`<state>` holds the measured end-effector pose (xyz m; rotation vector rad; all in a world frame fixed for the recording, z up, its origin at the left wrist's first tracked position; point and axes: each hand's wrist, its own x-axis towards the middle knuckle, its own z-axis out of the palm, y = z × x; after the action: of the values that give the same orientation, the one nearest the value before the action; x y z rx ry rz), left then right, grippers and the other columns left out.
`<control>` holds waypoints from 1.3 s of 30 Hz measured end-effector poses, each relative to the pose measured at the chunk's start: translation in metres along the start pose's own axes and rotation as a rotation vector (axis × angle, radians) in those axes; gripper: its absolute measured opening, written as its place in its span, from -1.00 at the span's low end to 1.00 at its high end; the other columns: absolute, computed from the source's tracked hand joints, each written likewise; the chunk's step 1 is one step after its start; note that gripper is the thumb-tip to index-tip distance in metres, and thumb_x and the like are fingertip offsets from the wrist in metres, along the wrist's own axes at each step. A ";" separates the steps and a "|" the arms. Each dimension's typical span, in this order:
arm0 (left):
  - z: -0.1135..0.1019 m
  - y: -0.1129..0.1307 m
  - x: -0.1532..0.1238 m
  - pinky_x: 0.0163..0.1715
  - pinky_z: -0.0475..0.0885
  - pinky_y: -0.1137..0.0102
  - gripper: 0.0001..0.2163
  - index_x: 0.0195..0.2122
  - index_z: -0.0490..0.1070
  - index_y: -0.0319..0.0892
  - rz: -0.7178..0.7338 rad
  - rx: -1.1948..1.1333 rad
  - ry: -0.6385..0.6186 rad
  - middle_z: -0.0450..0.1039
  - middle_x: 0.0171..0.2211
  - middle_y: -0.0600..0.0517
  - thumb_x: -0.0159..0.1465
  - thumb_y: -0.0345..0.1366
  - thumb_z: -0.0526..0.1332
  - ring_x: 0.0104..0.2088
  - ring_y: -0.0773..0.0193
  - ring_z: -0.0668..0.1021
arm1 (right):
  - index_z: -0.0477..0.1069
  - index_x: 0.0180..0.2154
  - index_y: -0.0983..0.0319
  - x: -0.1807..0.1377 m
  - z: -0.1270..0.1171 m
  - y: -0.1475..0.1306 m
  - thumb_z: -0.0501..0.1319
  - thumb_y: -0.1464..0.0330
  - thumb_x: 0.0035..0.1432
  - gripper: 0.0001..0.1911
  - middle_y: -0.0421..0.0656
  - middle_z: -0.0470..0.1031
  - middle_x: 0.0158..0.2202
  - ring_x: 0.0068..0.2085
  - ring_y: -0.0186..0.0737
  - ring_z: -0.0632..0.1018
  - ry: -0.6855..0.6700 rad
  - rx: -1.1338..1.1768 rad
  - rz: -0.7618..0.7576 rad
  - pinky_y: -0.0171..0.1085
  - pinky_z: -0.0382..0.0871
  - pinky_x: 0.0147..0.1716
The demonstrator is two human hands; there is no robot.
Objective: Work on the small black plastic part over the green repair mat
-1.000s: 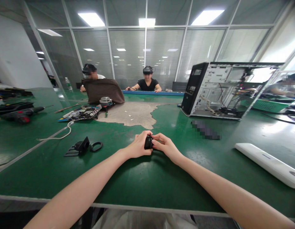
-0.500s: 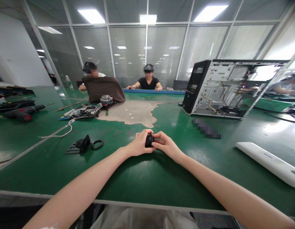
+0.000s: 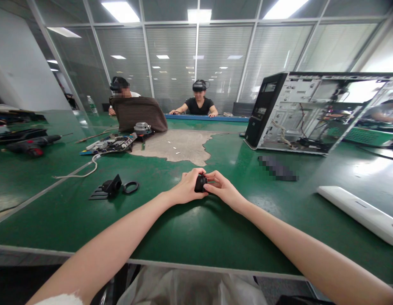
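Note:
Between my two hands is a small black part (image 3: 200, 184), dark and rounded, just above the green tabletop or touching it; I cannot tell which. My left hand (image 3: 187, 186) wraps round its left side, thumb in front. From the right, my right hand (image 3: 220, 186) pinches its edge with thumb and fingertips. Much of the part is hidden by the fingers, so its exact kind does not show. Off to the left lie a black bracket with a slotted base (image 3: 107, 187) and a black ring (image 3: 130, 187), both apart from my hands.
A green table (image 3: 171, 237) spreads before me. An open computer case (image 3: 298, 114) stands at right, near a white elongated device (image 3: 358, 212). Left are a circuit board (image 3: 110, 144), a cable (image 3: 85, 174) and a power drill (image 3: 32, 145). A person (image 3: 199, 103) sits opposite.
The whole view has shifted slightly, so the table things appear a little higher. Both hands keep their hold on the black part, with hardly any change in the fingers.

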<state>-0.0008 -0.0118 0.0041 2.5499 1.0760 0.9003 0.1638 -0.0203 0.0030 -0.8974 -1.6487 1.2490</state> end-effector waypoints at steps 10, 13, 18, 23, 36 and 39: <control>0.002 -0.004 0.002 -0.09 0.15 0.20 -0.46 -0.06 0.01 -0.10 0.008 0.024 0.002 0.17 -0.07 -0.04 -0.03 -0.20 0.23 -0.09 0.12 0.32 | 0.24 -0.29 0.20 0.005 0.002 0.003 0.19 0.25 -0.06 -0.73 -0.20 0.38 -0.30 -0.31 -0.33 0.46 0.048 0.003 0.034 -0.24 0.35 -0.25; 0.002 -0.005 0.002 -0.10 0.16 0.21 -0.46 -0.06 0.00 -0.11 0.012 0.022 0.004 0.18 -0.08 -0.03 -0.03 -0.19 0.23 -0.09 0.12 0.32 | 0.25 -0.29 0.21 0.006 0.000 0.004 0.19 0.27 -0.06 -0.74 -0.19 0.36 -0.28 -0.29 -0.31 0.45 0.010 -0.024 0.011 -0.23 0.34 -0.24; 0.002 -0.004 0.002 -0.10 0.15 0.22 -0.49 -0.06 0.00 -0.11 0.007 0.000 0.011 0.18 -0.08 -0.02 0.00 -0.21 0.21 -0.09 0.14 0.32 | 0.23 -0.32 0.20 0.000 -0.001 -0.001 0.21 0.32 -0.08 -0.76 -0.21 0.34 -0.23 -0.22 -0.30 0.45 -0.058 -0.008 -0.073 -0.24 0.31 -0.18; 0.001 -0.002 0.002 -0.09 0.15 0.22 -0.48 -0.07 0.00 -0.11 0.005 0.003 0.002 0.18 -0.08 -0.03 -0.01 -0.21 0.22 -0.07 0.13 0.31 | 0.20 -0.38 0.20 0.003 0.001 0.002 0.17 0.29 -0.03 -0.82 -0.23 0.35 -0.30 -0.34 -0.35 0.45 0.000 -0.012 -0.046 -0.27 0.35 -0.30; 0.005 -0.007 0.003 -0.10 0.16 0.22 -0.47 -0.06 -0.01 -0.10 0.024 0.008 0.022 0.18 -0.08 -0.03 -0.01 -0.20 0.22 -0.09 0.14 0.33 | 0.19 -0.34 0.20 0.002 -0.002 -0.001 0.21 0.32 -0.06 -0.76 -0.21 0.32 -0.25 -0.25 -0.31 0.43 -0.071 -0.039 -0.082 -0.25 0.33 -0.23; 0.004 -0.006 0.003 -0.10 0.16 0.22 -0.47 -0.06 0.00 -0.10 0.030 0.007 0.023 0.18 -0.08 -0.03 -0.02 -0.19 0.22 -0.08 0.13 0.32 | 0.19 -0.36 0.20 0.001 -0.001 -0.001 0.15 0.28 -0.01 -0.81 -0.23 0.31 -0.28 -0.34 -0.36 0.44 -0.045 -0.007 -0.046 -0.27 0.35 -0.31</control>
<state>-0.0001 -0.0050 -0.0006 2.5743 1.0511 0.9367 0.1639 -0.0190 0.0042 -0.8363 -1.7010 1.2411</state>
